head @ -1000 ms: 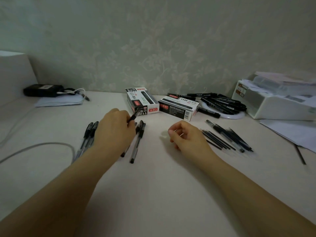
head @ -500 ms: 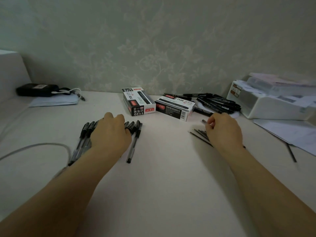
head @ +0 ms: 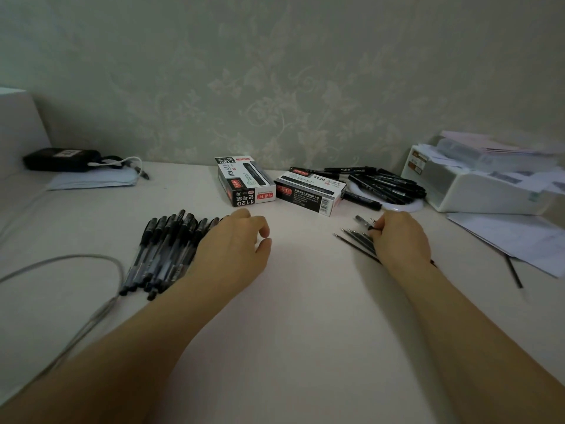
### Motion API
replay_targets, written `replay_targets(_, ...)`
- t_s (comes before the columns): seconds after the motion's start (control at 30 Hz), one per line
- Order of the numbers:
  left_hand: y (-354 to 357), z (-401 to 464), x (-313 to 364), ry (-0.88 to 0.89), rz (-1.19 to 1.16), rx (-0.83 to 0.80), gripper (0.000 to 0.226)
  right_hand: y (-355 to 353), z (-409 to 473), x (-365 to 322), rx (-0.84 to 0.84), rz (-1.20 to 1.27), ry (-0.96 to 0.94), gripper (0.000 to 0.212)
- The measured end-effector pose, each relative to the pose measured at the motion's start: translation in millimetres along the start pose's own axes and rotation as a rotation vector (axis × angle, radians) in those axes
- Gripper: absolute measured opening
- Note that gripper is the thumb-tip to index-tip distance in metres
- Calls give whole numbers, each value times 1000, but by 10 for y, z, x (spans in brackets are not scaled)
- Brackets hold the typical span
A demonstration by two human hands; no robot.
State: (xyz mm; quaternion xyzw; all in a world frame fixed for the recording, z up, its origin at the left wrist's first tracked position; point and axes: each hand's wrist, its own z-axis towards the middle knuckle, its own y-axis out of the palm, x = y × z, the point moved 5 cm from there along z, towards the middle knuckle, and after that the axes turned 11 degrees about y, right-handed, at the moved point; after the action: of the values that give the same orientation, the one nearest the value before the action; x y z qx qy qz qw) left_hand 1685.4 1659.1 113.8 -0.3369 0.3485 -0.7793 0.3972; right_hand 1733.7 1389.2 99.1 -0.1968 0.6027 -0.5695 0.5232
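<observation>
- Wall (head: 275, 71): pale grey-green wallpaper, faint floral scroll pattern.
- Desk top (head: 290, 347): smooth, off-white, runs back to the wall.
- White block (head: 15, 133) at far left, standing on desk.
- Light dim, shadows soft.

A: Desk (head: 290, 332): smooth, matt, pale laminate look. Pen box (head: 244, 185): printed cardboard, slight sheen.
B: Pens (head: 165, 252) left of the box: clear plastic barrels, black grips (rubbery, matt). Refills (head: 354, 240) right of it: thin dark plastic, metallic-looking tips.
A: Wallpaper (head: 275, 87) behind the box: embossed, matt.
</observation>
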Motion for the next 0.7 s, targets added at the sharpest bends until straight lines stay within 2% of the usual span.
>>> replay_targets(0.1,7,10,4,4,-7,7,15,-4,-37,-36,4,-50,-34,19)
replay_targets(0.2,2,19,-7,12,-20,30,14,-147,-121,-199,119,-61,-127,20)
replay_targets(0.3,-1,33,6,25,-87,90,13,-350,-317,-503,227,182,-316,16)
replay_targets(0.37,-36,44,33,10,-184,158,15,-384,-464,-680,77,487,-358,5)
replay_targets(0.43,-37,59,84,-29,-342,189,22,-280,-600,-816,-211,791,-300,2)
replay_targets(0.5,13,67,168,-77,-579,152,28,-137,-717,-909,-485,1077,-203,5)
replay_targets(0.57,52,54,249,-77,-720,87,24,-4,-791,-943,-679,1303,-99,7)
replay_targets(0.63,71,33,269,-17,-663,9,21,96,-831,-903,-763,1367,-40,14)
replay_targets(0.7,89,20,261,50,-530,-64,24,156,-835,-836,-786,1307,-44,18)
